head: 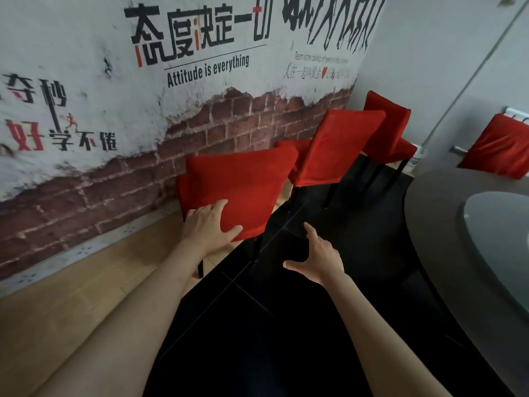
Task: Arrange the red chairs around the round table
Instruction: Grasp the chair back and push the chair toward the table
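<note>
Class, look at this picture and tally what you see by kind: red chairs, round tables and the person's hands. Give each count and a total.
Red chairs: 4 (nearest, second, third, one beyond the table)
Round tables: 1 (round table)
Hands: 2 (left hand, right hand)
Total: 7

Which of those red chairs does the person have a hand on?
The nearest chair, closest along the wall: the left hand rests on its backrest. The other chairs further along stand untouched, and the right hand touches nothing.
</note>
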Tool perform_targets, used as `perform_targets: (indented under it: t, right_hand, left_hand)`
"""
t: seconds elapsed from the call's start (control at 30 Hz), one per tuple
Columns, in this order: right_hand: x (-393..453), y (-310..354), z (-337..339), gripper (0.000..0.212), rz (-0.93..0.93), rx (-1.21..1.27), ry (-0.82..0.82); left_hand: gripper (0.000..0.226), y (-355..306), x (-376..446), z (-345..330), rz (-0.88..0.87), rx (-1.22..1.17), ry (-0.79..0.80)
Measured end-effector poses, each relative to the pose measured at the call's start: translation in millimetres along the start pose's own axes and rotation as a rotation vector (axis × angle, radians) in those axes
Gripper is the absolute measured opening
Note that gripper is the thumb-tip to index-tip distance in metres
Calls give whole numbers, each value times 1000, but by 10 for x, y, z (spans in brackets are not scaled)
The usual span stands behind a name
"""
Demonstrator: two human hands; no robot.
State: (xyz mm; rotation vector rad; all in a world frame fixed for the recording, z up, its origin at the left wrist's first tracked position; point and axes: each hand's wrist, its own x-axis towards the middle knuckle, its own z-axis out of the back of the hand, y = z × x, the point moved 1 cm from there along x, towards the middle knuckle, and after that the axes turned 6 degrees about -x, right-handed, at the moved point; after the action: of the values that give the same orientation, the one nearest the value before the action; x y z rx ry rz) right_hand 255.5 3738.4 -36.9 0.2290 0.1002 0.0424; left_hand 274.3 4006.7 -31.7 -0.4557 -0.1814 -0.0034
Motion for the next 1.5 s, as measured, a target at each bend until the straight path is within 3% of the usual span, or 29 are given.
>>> perform_targets:
  t: [0.23, 0.37, 0.57, 0.8, 1.23, 1.5]
  right_hand:
    - [1075, -89, 116, 115, 92, -102, 3]
    - [1659, -16, 222, 113, 129, -89, -24]
    - [2462, 218, 257, 115, 168, -138, -6]
    - [3419, 616, 354, 117, 252, -231, 4]
    - [4431, 776, 154, 133, 386, -351, 265]
    - [4449, 710, 72, 115, 451, -380, 238]
  left_hand:
    - [82, -28, 768, -212, 49, -91, 0]
    - [81, 56, 1269, -216, 35, 12, -60]
    - [79, 217, 2068, -276, 10, 14, -98]
    - [80, 617, 2736, -357, 107, -2, -90]
    - [87, 821, 3108, -710, 263, 100, 44]
    - [88, 864, 3093, -767, 250, 202, -5]
